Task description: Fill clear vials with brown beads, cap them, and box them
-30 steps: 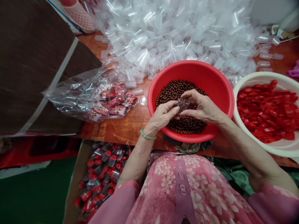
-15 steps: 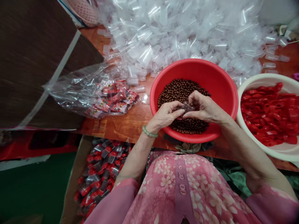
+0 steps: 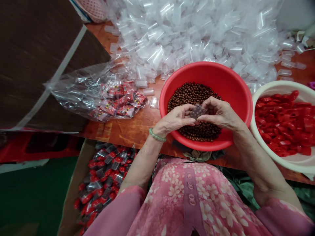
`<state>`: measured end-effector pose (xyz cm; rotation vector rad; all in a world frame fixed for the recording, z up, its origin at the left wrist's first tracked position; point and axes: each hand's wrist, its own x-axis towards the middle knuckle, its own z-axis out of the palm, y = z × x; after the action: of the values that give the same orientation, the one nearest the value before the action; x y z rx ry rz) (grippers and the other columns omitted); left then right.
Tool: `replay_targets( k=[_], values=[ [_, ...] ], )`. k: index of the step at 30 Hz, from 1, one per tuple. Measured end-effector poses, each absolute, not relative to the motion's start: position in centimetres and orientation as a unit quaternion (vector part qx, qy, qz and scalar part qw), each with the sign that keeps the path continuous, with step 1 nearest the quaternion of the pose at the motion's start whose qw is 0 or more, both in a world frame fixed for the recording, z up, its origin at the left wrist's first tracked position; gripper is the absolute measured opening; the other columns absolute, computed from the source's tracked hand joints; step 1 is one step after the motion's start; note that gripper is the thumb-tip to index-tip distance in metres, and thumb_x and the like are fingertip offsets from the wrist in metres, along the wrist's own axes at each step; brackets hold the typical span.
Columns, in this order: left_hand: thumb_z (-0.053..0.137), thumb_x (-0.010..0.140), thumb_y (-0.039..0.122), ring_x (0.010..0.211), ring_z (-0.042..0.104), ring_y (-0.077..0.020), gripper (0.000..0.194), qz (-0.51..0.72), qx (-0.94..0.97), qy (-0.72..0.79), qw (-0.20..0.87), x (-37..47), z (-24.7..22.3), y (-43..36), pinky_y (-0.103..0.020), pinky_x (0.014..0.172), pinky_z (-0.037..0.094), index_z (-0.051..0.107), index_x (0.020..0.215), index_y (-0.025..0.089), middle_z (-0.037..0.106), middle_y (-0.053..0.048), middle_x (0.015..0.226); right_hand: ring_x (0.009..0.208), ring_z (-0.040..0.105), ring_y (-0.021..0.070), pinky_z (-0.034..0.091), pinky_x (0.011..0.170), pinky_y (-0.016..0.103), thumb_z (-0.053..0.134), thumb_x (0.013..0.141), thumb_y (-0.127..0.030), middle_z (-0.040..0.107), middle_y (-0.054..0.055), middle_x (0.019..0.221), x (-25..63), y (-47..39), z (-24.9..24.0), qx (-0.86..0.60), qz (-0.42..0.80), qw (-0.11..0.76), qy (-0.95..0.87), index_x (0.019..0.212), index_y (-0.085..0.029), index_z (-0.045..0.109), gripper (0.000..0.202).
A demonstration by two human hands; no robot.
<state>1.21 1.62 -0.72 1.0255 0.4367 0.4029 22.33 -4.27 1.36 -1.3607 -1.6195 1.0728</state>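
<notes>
In the head view, both hands meet over the red bowl [image 3: 235,93]; the left hand [image 3: 176,118] and the right hand [image 3: 219,112] close on a small clear container [image 3: 197,112], pinching it between thumbs and fingers from either side; the container looks tilted and dark inside, apparently with round brown pieces in it, though the fingers hide its mouth and part of its walls; below it, brown beads [image 3: 190,94] lie heaped toward the left side of the bowl.

The bowl stands on the wooden tabletop [image 3: 147,127]; just beside it on the right, a white basin [image 3: 299,161] holds red plastic parts [image 3: 283,131]; behind, a broad pile of clear containers [image 3: 197,39] spreads across; to the left lies a clear bag [image 3: 73,88] with red packets [image 3: 118,102] in and around its mouth; lower left, a carton [image 3: 70,196] holds red-topped containers [image 3: 104,175] with dark contents.

The step in hand seems to be settling or checking the beads in the held container; the next move calls for a light, steady pinch from both hands, with the container kept over the bowl and its mouth upward, so that any loose bead drops back among the others.
</notes>
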Motion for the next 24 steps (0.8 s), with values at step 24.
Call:
replay_targets(
  k=[24],
  values=[
    [0.083, 0.078, 0.038, 0.074, 0.069, -0.0098, 0.039, 0.186, 0.543, 0.257, 0.777, 1.36, -0.24, 1.19, -0.021, 0.068, 0.055, 0.056, 0.093, 0.015, 0.065, 0.001, 0.084, 0.068, 0.050, 0.0110, 0.041, 0.060, 0.026, 0.089, 0.073, -0.057, 0.056, -0.003, 0.077, 21.91, -4.10, 1.57, -0.528, 0.372, 0.411, -0.643, 0.086, -0.021, 0.062, 0.047]
  ],
)
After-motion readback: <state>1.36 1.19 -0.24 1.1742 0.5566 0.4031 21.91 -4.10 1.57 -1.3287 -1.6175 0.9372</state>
